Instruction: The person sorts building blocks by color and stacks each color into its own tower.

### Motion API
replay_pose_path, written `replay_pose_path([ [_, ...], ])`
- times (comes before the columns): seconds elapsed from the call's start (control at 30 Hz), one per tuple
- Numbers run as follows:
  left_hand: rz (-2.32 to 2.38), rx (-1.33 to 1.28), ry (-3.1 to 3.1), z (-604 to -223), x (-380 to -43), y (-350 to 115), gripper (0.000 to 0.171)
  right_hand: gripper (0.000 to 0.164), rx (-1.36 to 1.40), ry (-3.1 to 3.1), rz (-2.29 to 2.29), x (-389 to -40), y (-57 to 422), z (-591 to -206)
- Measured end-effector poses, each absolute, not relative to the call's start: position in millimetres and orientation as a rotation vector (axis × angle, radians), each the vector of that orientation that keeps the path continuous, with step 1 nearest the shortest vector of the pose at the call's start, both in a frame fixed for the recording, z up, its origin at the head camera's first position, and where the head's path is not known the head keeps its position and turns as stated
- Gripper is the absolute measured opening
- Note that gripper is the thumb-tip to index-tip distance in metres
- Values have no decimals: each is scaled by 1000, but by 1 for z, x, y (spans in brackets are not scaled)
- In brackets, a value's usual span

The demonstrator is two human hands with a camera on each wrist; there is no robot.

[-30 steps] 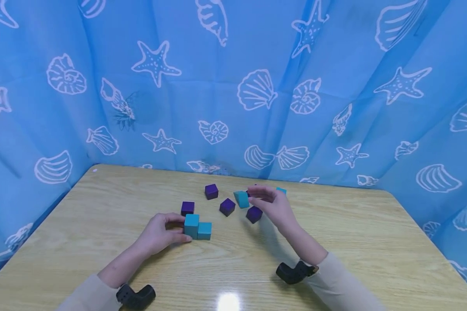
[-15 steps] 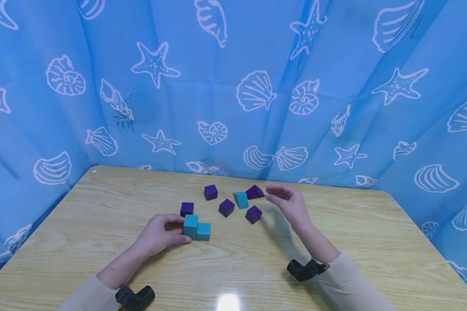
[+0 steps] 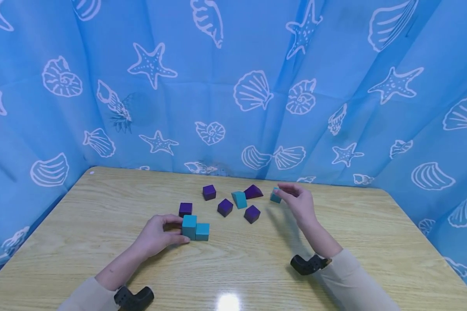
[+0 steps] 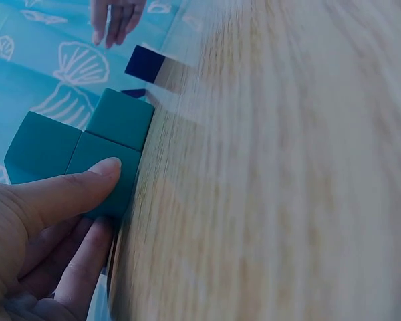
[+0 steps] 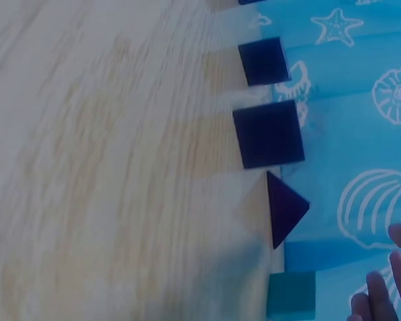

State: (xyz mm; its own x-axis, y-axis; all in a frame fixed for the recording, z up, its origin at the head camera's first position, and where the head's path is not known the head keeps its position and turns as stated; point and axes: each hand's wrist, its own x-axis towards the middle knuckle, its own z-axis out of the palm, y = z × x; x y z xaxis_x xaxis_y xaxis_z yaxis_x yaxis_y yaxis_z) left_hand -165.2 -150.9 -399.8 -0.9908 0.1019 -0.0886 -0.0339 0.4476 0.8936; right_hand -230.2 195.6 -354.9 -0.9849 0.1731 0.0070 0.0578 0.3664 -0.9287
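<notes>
My left hand (image 3: pixel 160 235) rests on the table and holds the lower cube of a stack of two teal cubes (image 3: pixel 189 226), its thumb on the near face and its fingers behind. A third teal cube (image 3: pixel 203 232) stands against the stack's right side, as the left wrist view also shows with this cube (image 4: pixel 121 118). My right hand (image 3: pixel 299 203) hovers just above and right of another teal cube (image 3: pixel 275 195), thumb and fingers apart. The right wrist view shows a gap between the fingers and that teal cube (image 5: pixel 291 295).
Several purple cubes (image 3: pixel 225 207) lie spread between the hands; one purple cube (image 3: pixel 185 209) is right behind the stack. A teal wedge-like block (image 3: pixel 239 199) and a purple triangular block (image 3: pixel 253 191) lie farther back. A blue shell-patterned curtain (image 3: pixel 218 86) hangs behind the table (image 3: pixel 233 268).
My right hand has moved right from near the wedge-like and triangular blocks to the far teal cube, bringing both blocks into fuller view. My left hand stays at the stack.
</notes>
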Motion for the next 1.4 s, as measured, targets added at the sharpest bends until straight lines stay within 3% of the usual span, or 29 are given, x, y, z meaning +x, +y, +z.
replay_pose_path([
  [0.13, 1587, 74, 2562, -401, -165, -151, 47, 43, -269, -2480, 1733, -232, 199, -358],
  [0.73, 1602, 106, 2558, -402, -165, -154, 48, 100, -261, -2652, 1812, -252, 205, -373],
  [1.1, 1556, 85, 2581, -400, -169, -150, 46, 95, -270, -2655, 1864, -259, 212, -384],
  [1.4, 1576, 53, 2563, -399, -167, -150, 47, 74, -280, -2631, 1880, -263, 214, -388],
])
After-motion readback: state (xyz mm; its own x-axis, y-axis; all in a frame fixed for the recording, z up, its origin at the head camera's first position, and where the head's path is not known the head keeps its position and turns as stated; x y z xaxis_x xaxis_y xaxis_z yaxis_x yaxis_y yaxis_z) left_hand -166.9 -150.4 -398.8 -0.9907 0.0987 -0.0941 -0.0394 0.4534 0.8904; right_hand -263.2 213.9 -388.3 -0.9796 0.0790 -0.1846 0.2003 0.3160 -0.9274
